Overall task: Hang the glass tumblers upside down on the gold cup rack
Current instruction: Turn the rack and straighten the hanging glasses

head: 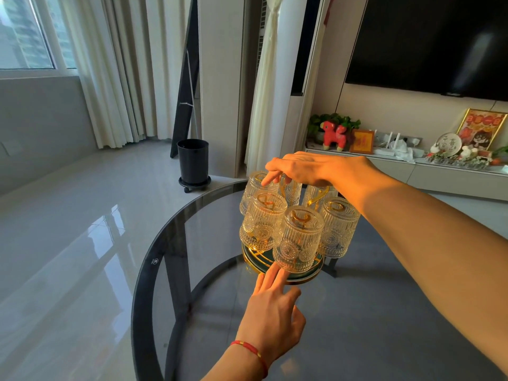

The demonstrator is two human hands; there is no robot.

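The gold cup rack (290, 279) stands on a round dark glass table (384, 312), its round base showing under the cups. Several ribbed glass tumblers hang upside down on its arms; the nearest tumbler (298, 240) is at the front, with one (261, 225) to its left and one (339, 229) to its right. My right hand (308, 167) reaches over the top of the rack, fingers resting on a back tumbler (257, 185) and around the gold top handle. My left hand (272, 301) is open, its fingertips touching the rack's base rim below the front tumbler.
The table's curved edge (148, 259) runs along the left, with glossy grey floor beyond. A black bin on casters (193, 163) stands behind the table. A low white cabinet (412, 171) with ornaments and a wall television (428, 42) are at the right.
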